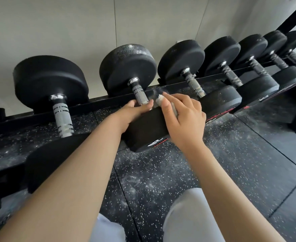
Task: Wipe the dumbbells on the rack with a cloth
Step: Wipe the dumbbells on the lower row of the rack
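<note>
From the head camera I see the left hand with its fingers curled round the near end of the middle dumbbell's knurled handle, I judge to stop it rolling. Just right of that handle, the right hand has its fingers clamped on a bunched grey cloth, forefinger pressing it against the near head's inner edge. The rack carries the whole row of dumbbells across its rails, over the speckled rubber floor.

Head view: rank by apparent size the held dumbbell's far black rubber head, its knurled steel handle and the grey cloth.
1. far black rubber head
2. knurled steel handle
3. grey cloth, mostly hidden under the right hand: unsure.
</note>
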The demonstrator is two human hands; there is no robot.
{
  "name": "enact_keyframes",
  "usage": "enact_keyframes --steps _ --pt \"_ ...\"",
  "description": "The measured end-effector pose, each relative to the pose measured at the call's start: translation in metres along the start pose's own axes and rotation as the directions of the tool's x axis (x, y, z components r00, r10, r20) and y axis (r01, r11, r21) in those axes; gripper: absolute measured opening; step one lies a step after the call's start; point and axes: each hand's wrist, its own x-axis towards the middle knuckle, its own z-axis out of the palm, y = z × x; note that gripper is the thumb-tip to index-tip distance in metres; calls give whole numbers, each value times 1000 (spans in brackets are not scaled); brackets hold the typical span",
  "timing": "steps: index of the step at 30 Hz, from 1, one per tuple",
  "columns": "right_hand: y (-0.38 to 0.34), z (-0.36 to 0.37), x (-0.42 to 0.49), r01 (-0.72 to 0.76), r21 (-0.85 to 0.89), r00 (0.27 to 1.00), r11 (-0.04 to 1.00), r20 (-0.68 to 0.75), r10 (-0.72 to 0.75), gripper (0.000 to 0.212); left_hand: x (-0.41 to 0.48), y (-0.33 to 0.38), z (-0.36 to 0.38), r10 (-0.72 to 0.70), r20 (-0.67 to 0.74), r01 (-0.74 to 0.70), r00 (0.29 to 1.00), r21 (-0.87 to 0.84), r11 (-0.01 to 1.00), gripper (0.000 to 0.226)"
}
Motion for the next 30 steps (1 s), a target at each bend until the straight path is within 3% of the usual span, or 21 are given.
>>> enact_keyframes --steps 4,5,7,9,12,15,18,20,22,23,24,25,27,28,30 --pt "31 4 9 -6 283 1000 959 27 -2 43 5 -2 1 16 -62 -15 998 19 1000 59" --pt "39 5 13 -99 405 995 909 71 77 41 5 -2 2 24 -61 -23 998 7 1000 58" --pt "45 4 18 -368 603 929 707 258 264 39 7 -3 2 32 -54 -33 998 -1 999 60" --pt "45 2 18 -463 627 887 627 330 324 42 9 -3 1 25 -59 -26 998 -5 1000 61" --pt "34 -1 11 -372 531 928 761 223 298 38 13 -2 1 19 -114 -17 993 24 1000 56" --pt "7 1 -5 -150 151 987 977 73 141 36 18 -1 3 101 -196 -87 975 80 993 52" --pt "-8 7 -13 111 -87 988 990 -94 -120 45 23 -2 2 195 -247 -157 949 166 974 53" --pt "6 6 -1 180 -34 983 983 -40 -181 46 23 -2 1 208 -250 -161 946 197 967 55" --pt "26 3 13 73 230 994 970 57 -89 39 22 -2 0 200 -232 -148 952 222 964 56" --pt "31 1 20 -70 429 992 900 121 19 35 21 -2 -1 192 -219 -141 957 227 964 58" --pt "34 0 25 -256 595 963 762 225 148 31 22 -3 -1 191 -210 -140 959 232 963 60" --pt "37 -1 28 -432 669 901 605 346 261 29 22 -3 -2 195 -209 -143 958 240 960 64" --pt "39 -2 32 -682 658 728 320 564 389 27 20 -3 -2 208 -208 -153 956 251 956 65" --pt "38 -4 32 -751 616 652 236 637 411 27 20 -3 -2 211 -206 -157 956 248 956 65" --pt "37 -5 32 -786 554 613 272 645 456 27 18 -2 -2 210 -200 -160 957 241 957 64"
